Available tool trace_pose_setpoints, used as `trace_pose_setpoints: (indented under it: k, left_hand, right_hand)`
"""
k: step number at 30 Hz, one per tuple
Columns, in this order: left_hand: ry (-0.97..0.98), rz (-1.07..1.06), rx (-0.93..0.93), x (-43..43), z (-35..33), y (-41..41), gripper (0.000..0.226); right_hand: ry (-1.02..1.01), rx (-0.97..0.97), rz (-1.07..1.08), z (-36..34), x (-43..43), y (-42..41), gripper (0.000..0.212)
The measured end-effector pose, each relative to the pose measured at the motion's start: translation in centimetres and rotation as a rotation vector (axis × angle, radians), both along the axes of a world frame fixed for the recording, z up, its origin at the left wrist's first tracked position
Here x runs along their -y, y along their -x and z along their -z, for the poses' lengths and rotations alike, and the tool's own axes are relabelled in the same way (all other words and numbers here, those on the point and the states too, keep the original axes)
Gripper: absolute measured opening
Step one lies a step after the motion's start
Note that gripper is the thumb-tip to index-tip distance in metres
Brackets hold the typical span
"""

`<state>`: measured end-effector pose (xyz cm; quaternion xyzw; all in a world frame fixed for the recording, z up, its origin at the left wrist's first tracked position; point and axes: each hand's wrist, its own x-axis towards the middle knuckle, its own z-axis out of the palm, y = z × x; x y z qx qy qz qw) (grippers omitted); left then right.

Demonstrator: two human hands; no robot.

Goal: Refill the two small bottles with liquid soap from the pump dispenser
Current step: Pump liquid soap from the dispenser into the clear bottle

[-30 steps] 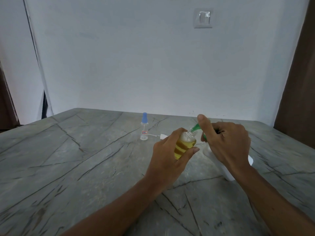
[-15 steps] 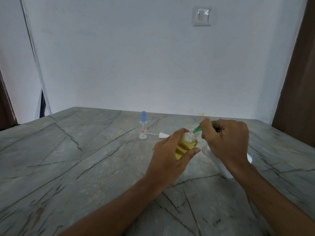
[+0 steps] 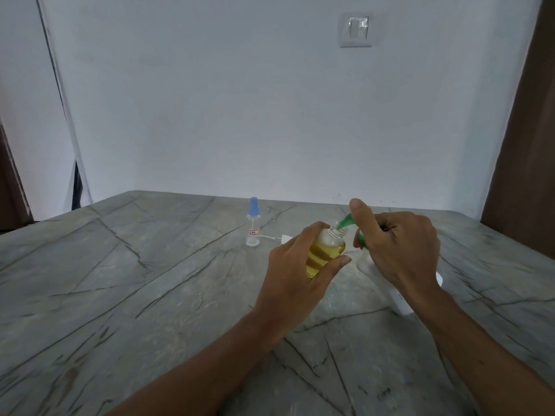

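I was filling one small bottle (image 3: pixel 326 253) — left grip (image 3: pixel 295 271) wrapped round it, its mouth at the green nozzle of the pump dispenser (image 3: pixel 402 301), right grip (image 3: pixel 399 247) curled over the pump head — so next, I judged, a steady press; the blue-capped bottle (image 3: pixel 253 222) stood on the surface (image 3: pixel 150 280).

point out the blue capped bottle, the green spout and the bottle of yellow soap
blue capped bottle (image 3: pixel 254 232): head view, on its label
green spout (image 3: pixel 345 221): head view, mid spout
bottle of yellow soap (image 3: pixel 326 249): head view, on its yellow-filled body
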<state>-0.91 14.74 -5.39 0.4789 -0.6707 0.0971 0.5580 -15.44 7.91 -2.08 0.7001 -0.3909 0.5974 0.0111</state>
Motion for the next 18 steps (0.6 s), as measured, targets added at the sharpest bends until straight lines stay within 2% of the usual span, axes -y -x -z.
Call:
trace_pose_setpoints:
  k: [2, 7, 13, 18]
  left_hand:
    - [0.001, -0.003, -0.005, 0.01, 0.03, 0.01, 0.052]
    - [0.013, -0.003, -0.007, 0.02, 0.03, 0.18, 0.051]
    - [0.003, 0.014, 0.024, -0.2, 0.06, 0.43, 0.05]
    - [-0.004, 0.007, 0.029, -0.19, 0.15, 0.33, 0.05]
  right_hand:
    - [0.011, 0.012, 0.007, -0.04, -0.03, -0.1, 0.065]
    - [0.026, 0.03, 0.002, 0.11, 0.31, -0.06, 0.074]
    - [0.033, 0.039, 0.005, -0.11, 0.29, -0.09, 0.062]
    - [-0.007, 0.03, 0.004, -0.09, 0.38, -0.2, 0.062]
